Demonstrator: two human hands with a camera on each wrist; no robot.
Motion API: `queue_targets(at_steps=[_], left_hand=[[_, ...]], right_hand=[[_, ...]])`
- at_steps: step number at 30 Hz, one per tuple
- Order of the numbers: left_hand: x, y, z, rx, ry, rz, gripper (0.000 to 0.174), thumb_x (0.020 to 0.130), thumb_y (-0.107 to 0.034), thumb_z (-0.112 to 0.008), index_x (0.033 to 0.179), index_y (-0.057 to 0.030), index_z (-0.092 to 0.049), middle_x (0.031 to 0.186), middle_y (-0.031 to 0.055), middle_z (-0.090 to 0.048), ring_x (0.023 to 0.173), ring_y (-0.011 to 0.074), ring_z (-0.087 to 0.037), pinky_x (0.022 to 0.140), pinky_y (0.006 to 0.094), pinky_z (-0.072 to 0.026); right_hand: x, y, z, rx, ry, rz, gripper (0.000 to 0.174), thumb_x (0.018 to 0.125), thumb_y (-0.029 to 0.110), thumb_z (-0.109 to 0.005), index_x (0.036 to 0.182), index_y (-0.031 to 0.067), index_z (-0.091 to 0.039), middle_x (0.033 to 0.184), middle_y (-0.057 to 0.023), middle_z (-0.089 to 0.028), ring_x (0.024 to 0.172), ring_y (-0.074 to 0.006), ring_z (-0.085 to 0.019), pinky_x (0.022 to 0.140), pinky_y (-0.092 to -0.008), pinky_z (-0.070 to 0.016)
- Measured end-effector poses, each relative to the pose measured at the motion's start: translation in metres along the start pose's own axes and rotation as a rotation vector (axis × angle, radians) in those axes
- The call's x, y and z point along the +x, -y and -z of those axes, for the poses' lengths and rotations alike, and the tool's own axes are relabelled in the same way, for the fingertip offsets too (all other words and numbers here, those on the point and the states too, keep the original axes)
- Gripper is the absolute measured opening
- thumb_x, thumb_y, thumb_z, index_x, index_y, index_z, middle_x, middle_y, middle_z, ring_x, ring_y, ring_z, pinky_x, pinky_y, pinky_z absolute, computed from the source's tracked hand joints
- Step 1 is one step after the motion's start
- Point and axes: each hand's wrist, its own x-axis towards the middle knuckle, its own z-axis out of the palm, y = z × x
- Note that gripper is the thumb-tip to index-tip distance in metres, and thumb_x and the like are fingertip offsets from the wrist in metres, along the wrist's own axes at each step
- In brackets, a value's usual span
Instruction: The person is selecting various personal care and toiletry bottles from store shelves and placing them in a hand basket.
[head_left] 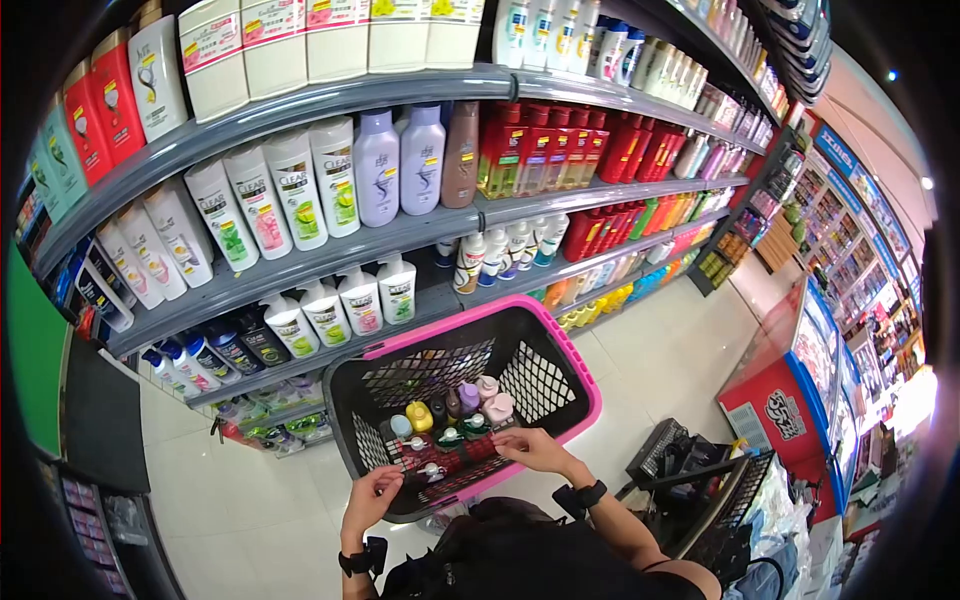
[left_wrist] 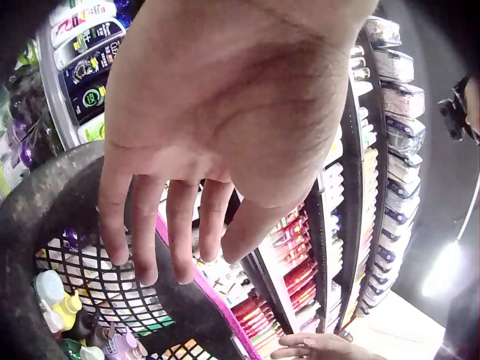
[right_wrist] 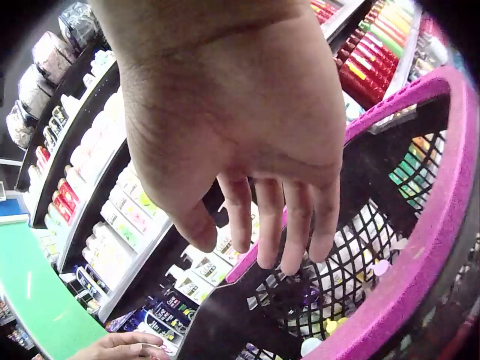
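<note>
A black mesh shopping basket with a pink rim stands in front of me. Inside it are several bottles: a yellow bottle, a purple bottle, pale pink bottles and dark red pump bottles along the near side. My left hand hovers by the near left corner of the basket, fingers loosely bent and holding nothing. Over the near rim reaches my right hand, its fingertips close to the red bottles. Both wrist views show bare palms with relaxed, slightly spread fingers.
Store shelves full of shampoo bottles curve along the far side, right behind the basket. A second black basket with goods sits at the right, near a red freezer. Pale tiled floor shows on both sides.
</note>
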Motion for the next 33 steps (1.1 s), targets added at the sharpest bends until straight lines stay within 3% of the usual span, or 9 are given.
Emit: queue_targets(at_steps=[11,15,26,28,33], left_hand=[[0.008,-0.021,-0.041,0.136,0.092,0.0,0.029,0.087,-0.011,-0.066,0.116,-0.003,-0.063,0.096,0.0079,-0.069,0.087,0.0131,-0.065,0.078,0.0263,-0.0508],[0.019,-0.039,-0.077,0.192,0.162,0.021,0.03,0.087,-0.012,-0.066,0.115,-0.0023,-0.062,0.097,0.0088,-0.069,0.089,0.0139,-0.065,0.08,0.0269,-0.0509],[0.061,-0.097,-0.265,0.298,0.379,0.027,0.032,0.089,-0.017,-0.066,0.117,-0.0006,-0.06,0.096,0.0092,-0.068,0.085,0.0149,-0.066,0.079,0.0284,-0.0517],[0.069,-0.103,-0.302,0.354,0.451,0.017,0.033,0.089,-0.018,-0.066,0.118,-0.0011,-0.06,0.096,0.0089,-0.068,0.087,0.0153,-0.066,0.081,0.029,-0.0517],[0.098,-0.129,-0.388,0.436,0.541,-0.053,0.034,0.089,-0.017,-0.065,0.118,-0.002,-0.06,0.094,0.0099,-0.069,0.082,0.0153,-0.064,0.075,0.0291,-0.0501]], right_hand=[[-0.034,-0.042,0.018,0.043,-0.147,0.077,0.028,0.091,0.014,-0.061,0.116,0.0003,-0.062,0.101,-0.0105,-0.069,0.091,-0.0151,-0.066,0.081,-0.029,-0.0526],[-0.068,-0.051,0.046,0.105,-0.265,0.011,0.026,0.092,0.014,-0.06,0.114,0.0006,-0.063,0.099,-0.0094,-0.07,0.09,-0.0154,-0.066,0.081,-0.0293,-0.0525],[-0.166,-0.161,0.173,0.181,-0.492,0.024,0.023,0.092,0.015,-0.061,0.11,0.0005,-0.066,0.099,-0.0101,-0.07,0.09,-0.0175,-0.067,0.082,-0.0306,-0.0528],[-0.182,-0.19,0.193,0.244,-0.574,0.054,0.022,0.091,0.014,-0.062,0.108,0.0006,-0.066,0.097,-0.0138,-0.07,0.089,-0.0205,-0.068,0.082,-0.0314,-0.0538],[-0.232,-0.234,0.246,0.317,-0.655,-0.02,0.021,0.091,0.014,-0.061,0.106,0.0,-0.066,0.096,-0.0129,-0.071,0.09,-0.0201,-0.068,0.082,-0.0313,-0.0537]])
